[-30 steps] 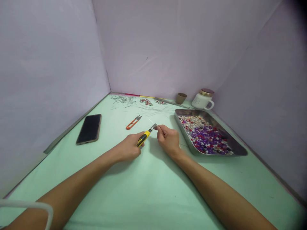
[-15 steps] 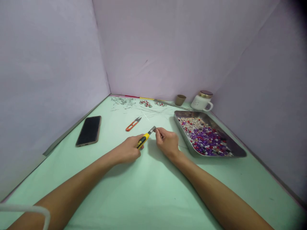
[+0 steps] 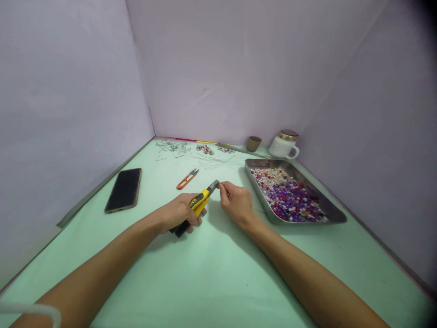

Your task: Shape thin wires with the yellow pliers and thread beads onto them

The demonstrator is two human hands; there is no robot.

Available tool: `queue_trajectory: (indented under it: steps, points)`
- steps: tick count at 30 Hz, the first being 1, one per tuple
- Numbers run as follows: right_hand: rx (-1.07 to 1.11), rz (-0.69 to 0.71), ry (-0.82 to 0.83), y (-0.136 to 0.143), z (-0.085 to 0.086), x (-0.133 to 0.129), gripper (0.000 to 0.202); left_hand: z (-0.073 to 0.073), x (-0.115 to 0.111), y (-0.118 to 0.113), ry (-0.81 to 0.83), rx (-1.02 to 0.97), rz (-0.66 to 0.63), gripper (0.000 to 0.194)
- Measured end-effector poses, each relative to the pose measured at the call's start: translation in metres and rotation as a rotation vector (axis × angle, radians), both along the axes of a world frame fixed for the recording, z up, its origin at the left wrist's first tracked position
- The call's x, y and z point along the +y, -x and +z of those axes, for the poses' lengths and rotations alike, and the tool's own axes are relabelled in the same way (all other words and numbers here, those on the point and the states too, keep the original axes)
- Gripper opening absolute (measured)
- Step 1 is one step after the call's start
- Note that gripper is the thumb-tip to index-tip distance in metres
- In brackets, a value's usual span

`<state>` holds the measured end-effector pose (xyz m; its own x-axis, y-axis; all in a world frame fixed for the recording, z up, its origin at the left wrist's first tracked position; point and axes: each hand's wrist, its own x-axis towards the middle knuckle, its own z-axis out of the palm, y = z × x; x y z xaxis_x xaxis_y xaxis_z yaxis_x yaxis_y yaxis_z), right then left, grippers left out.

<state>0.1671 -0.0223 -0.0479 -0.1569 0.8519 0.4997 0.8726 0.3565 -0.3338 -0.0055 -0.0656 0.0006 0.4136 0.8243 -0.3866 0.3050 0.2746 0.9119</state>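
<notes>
My left hand (image 3: 182,212) is wrapped round the handles of yellow-and-black pliers (image 3: 202,199), their jaws pointing up and to the right. At the jaw tips, my right hand (image 3: 237,202) pinches with thumb and forefinger. Whatever lies in that pinch is too small to make out; a thin line trails on the cloth by the right wrist. Orange thread snips (image 3: 187,179) lie beyond the left hand. To the right of my right hand stands a metal tray (image 3: 341,216) holding purple, red, white and pale beads (image 3: 290,196).
A phone (image 3: 123,190) lies at the left. Along the back are a heap of cut wire pieces (image 3: 172,147), two beaded pieces (image 3: 205,150), thin loose wires (image 3: 218,160), a small brown cup (image 3: 253,144) and a lidded white mug (image 3: 283,146). Pale walls enclose the green cloth (image 3: 191,282).
My left hand has turned the pliers, so both handles now show. The jaws stay close to my right fingertips. The whole view has shifted slightly.
</notes>
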Motion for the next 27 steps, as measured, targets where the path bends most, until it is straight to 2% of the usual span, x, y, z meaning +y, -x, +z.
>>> queue_trajectory:
  steps: [6,13,18,22,27]
  points:
    - [-0.035,-0.009,0.039,0.002,0.005,-0.002,0.031,0.0,0.001,0.003,-0.075,-0.009,-0.022,0.034]
    - [-0.038,-0.013,0.03,0.004,0.005,-0.003,0.028,-0.008,0.003,0.005,-0.265,0.218,-0.05,0.033]
    - [-0.034,-0.026,-0.018,0.004,0.002,-0.003,0.027,-0.011,0.001,0.002,-0.345,0.269,-0.034,0.029]
    - [0.066,0.028,-0.073,0.002,-0.003,-0.001,0.026,-0.008,-0.001,-0.002,-0.244,0.142,-0.022,0.031]
    - [0.297,0.201,-0.099,-0.002,-0.004,0.0,0.03,-0.008,-0.002,0.0,-0.025,-0.278,-0.097,0.039]
